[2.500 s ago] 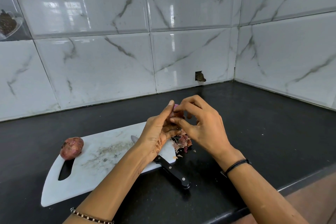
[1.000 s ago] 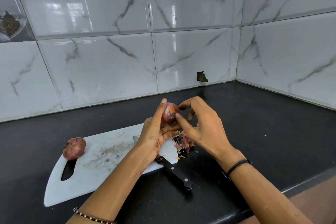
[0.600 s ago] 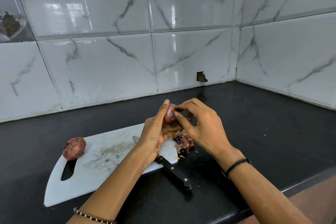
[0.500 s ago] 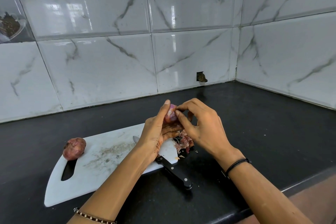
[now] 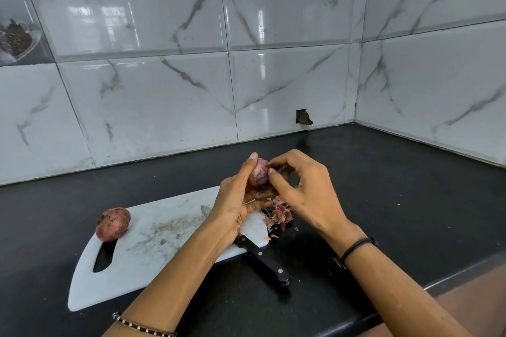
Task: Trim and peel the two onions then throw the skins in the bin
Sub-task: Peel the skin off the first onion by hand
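My left hand point(image 5: 235, 200) grips a small purple onion point(image 5: 258, 174) above the right end of the white cutting board point(image 5: 153, 243). My right hand point(image 5: 304, 189) pinches at the onion's top with thumb and forefinger. Loose reddish skins point(image 5: 276, 215) lie in a small heap under my hands, at the board's right edge. A second onion point(image 5: 112, 224), with its brown-red skin on, rests at the board's left end. A black-handled knife point(image 5: 261, 257) lies across the board's near right corner, its blade partly hidden by my left wrist.
The board sits on a black counter point(image 5: 383, 213) in a corner of white marble-look tiled walls point(image 5: 164, 90). The counter's front edge point(image 5: 438, 279) runs along the lower right. No bin is in view.
My left hand has turned the onion slightly while my right fingers shifted from its side up to its top. The heap of skins, knife and second onion have stayed put.
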The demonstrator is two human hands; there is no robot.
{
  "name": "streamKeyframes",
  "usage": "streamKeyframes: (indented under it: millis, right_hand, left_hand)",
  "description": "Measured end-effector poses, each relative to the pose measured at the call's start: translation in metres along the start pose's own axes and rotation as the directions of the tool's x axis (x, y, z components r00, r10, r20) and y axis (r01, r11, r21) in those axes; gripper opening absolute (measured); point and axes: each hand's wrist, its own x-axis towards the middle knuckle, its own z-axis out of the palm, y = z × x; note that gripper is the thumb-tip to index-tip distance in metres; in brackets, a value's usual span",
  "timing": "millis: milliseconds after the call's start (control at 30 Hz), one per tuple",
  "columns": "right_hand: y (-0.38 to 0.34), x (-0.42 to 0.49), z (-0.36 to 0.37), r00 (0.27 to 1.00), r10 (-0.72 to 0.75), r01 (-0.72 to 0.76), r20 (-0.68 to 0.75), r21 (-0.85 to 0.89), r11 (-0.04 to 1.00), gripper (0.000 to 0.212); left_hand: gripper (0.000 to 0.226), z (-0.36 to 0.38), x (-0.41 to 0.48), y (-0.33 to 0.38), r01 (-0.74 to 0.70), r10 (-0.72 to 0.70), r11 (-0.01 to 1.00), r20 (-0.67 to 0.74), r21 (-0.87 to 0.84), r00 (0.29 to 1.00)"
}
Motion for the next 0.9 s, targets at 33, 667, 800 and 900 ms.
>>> streamKeyframes:
  millis: [33, 667, 800, 900]
  right_hand:
    - [-0.0005, -0.0001, -0.0003, 1.0, -0.007, 0.007, 0.009, -0.004, 1.0, 0.015]
    - [-0.0003, -0.0009, -0.0002, 1.0, -0.005, 0.006, 0.012, -0.043, 0.999, 0.007]
    - [0.0, -0.0005, 0.0016, 0.997, 0.071, -0.072, -0.021, -0.02, 0.997, 0.007]
    - [0.001, 0.0003, 0.0005, 0.989, 0.132, -0.134, -0.068, -0.024, 0.991, 0.01]
  left_hand:
    - [0.043, -0.0005, 0.0002, -0.0003, -0.002, 0.002, 1.0, -0.001, 0.0, 1.0]
    - [0.045, -0.0014, 0.0012, -0.0022, -0.011, 0.011, 1.0, -0.007, 0.027, 1.0]
    - [0.041, -0.0007, 0.0021, -0.0016, 0.004, -0.005, 1.0, 0.012, 0.025, 1.0]
    - [0.043, 0.0, 0.002, -0.0016, 0.009, -0.01, 1.0, 0.026, 0.029, 1.0]
